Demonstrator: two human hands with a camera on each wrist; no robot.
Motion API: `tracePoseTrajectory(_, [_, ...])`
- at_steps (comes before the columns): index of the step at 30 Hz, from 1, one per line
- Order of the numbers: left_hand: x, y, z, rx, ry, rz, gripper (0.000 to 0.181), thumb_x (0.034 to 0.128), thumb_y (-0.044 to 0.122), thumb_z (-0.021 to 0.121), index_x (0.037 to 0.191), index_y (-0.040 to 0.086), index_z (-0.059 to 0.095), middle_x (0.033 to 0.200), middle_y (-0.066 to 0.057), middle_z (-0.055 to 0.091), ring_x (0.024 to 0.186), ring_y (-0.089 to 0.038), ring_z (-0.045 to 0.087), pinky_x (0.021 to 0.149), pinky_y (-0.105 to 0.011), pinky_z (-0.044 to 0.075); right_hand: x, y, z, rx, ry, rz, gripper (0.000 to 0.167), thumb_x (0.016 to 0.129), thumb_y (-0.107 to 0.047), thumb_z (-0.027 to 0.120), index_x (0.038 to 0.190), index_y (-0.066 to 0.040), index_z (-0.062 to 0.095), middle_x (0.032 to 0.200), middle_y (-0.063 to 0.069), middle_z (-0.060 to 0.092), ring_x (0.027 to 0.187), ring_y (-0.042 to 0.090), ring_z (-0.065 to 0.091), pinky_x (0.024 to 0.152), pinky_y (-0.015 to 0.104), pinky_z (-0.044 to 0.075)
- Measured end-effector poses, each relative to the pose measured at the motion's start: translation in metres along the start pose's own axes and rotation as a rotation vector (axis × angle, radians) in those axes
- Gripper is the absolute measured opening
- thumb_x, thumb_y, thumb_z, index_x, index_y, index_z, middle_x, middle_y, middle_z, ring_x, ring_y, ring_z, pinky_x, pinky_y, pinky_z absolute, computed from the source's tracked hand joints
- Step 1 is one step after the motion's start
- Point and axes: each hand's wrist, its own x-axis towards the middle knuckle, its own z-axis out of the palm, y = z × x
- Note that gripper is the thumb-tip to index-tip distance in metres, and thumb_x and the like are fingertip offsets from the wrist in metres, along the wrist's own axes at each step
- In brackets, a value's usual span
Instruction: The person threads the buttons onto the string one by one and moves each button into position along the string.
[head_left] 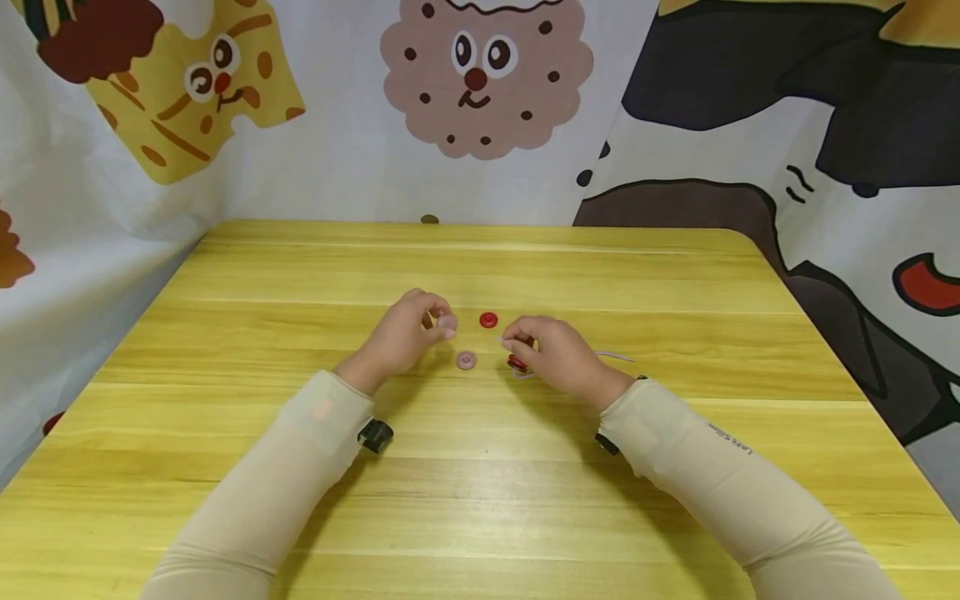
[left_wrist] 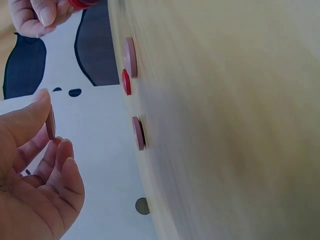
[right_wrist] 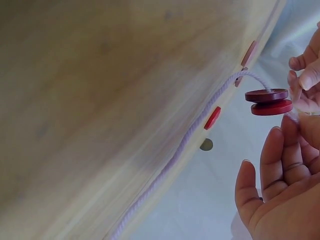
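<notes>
My left hand (head_left: 401, 337) pinches a pale pink button (left_wrist: 51, 124) between thumb and fingers, above the table. Opposite it, my right hand (head_left: 557, 357) pinches a lilac cord (right_wrist: 185, 145) near one end. Two buttons, a dark red one (right_wrist: 265, 95) and a brighter red one (right_wrist: 272, 108), hang threaded on the cord just below the right fingertips. Between the hands a red button (head_left: 488, 320) and a pink four-hole button (head_left: 466, 360) lie flat on the table. Another pink button (left_wrist: 138, 133) shows on the table in the left wrist view.
The wooden table (head_left: 480, 500) spreads under both arms. A length of the cord trails across it to the right of the right hand. Behind the table hangs a white cloth (head_left: 337, 167) with cartoon prints.
</notes>
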Motion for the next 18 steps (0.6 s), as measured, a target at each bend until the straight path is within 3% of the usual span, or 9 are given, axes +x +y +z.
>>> tracePoseTrajectory(18, [0.0001, 0.0097, 0.0075, -0.054, 0.032, 0.033, 0.018, 0.0954, 0.016, 0.061, 0.110, 0.006, 0.059, 0.104, -0.006, 0.059, 0.098, -0.024, 0.055, 0.084, -0.037, 0.047, 0.0003, 0.0009, -0.0002, -0.018, 0.003, -0.024, 0.012, 0.096, -0.015, 0.061, 0.098, -0.006, 0.068, 0.079, -0.001, 0.062, 0.070, 0.013, 0.051, 0.062, 0.028, 0.044])
